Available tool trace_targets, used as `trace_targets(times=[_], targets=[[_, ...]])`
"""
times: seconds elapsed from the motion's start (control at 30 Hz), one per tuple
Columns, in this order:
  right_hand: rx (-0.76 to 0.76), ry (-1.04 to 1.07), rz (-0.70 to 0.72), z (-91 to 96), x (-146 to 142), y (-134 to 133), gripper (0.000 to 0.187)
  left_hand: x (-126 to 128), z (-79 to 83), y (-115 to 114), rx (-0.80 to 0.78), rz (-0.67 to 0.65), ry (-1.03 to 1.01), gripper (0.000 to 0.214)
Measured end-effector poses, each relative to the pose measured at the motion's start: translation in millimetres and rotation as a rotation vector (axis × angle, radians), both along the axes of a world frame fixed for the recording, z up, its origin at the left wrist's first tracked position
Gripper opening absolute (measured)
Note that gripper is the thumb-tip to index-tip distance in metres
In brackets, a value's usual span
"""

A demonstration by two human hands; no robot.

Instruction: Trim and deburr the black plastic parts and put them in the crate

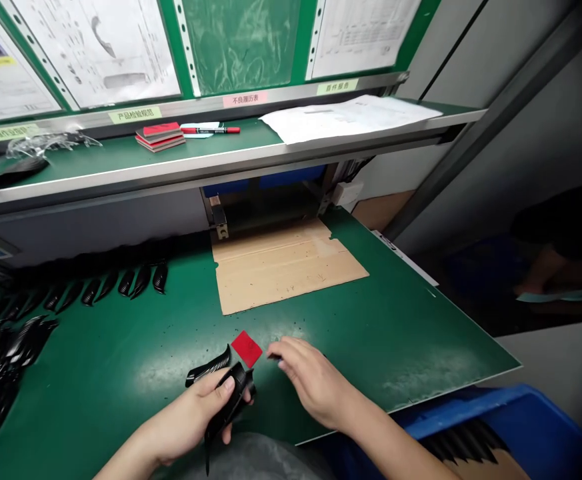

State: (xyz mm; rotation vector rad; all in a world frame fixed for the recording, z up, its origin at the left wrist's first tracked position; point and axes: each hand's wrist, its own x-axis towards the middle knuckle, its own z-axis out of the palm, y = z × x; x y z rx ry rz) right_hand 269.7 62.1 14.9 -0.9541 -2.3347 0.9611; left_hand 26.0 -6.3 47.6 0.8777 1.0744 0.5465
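My left hand [195, 417] grips a black curved plastic part [227, 403], thumb on top and fingertips wrapped underneath. Just right of it, my right hand [315, 380] is raised near the part with its fingers pinched. Something small and dark shows at those fingertips, too little to name. Between the hands and slightly beyond them lies a red square pad [247, 349] with a faint mark on it. A second black plastic part [208, 368], ribbed and curved, rests on the green tabletop [151, 360] behind my left hand.
Rows of black parts [13, 347] cover the table's left side. A flat cardboard sheet [285, 273] lies at the back. Above runs a shelf [235, 150] with stacked red pads [159, 137], a marker and papers. A blue bin [535, 413] stands at lower right; another person's arm [545, 270] shows at right.
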Motion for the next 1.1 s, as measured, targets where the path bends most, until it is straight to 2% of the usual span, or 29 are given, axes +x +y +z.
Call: trace_targets(times=[0.07, 0.13, 0.23, 0.3, 0.47, 0.73, 0.87, 0.93, 1.0, 1.1], targets=[[0.158, -0.021, 0.139, 17.4, -12.7, -6.8, 0.038, 1.2, 11.1, -1.7, 0.016, -0.051, 0.090, 0.044], [0.284, -0.083, 0.185, 24.7, -20.8, -9.2, 0.048, 3.1, 20.7, -4.6, 0.011, -0.078, 0.153, 0.046], [0.412, -0.185, 0.183, 23.2, -28.9, -8.6, 0.072, 6.3, 31.1, -9.2, -0.012, -0.120, 0.204, 0.048], [0.462, -0.236, 0.172, 19.8, -33.7, -7.6, 0.082, 8.1, 34.8, -12.0, -0.047, -0.128, 0.214, 0.049], [0.545, -0.316, 0.227, 15.3, -41.5, -3.7, 0.072, 10.8, 35.7, -17.9, -0.067, -0.086, 0.227, 0.051], [0.573, -0.343, 0.321, 9.5, -45.7, 2.5, 0.047, 10.8, 37.9, -17.6, 0.059, -0.092, 0.378, 0.045], [0.527, -0.353, 0.352, 5.6, -47.7, 3.3, 0.039, 10.1, 36.7, -17.0, 0.140, -0.049, 0.448, 0.040], [0.451, -0.320, 0.398, 2.7, -46.9, 5.7, 0.038, 10.4, 34.8, -16.5, 0.161, -0.033, 0.450, 0.038], [0.241, -0.205, 0.483, -1.0, -44.5, 10.0, 0.042, 11.1, 32.8, -15.4, 0.180, -0.025, 0.441, 0.037], [-0.205, 0.034, 0.554, -6.3, -38.6, 17.2, 0.056, 11.1, 30.5, -13.8, 0.187, -0.007, 0.440, 0.037]])
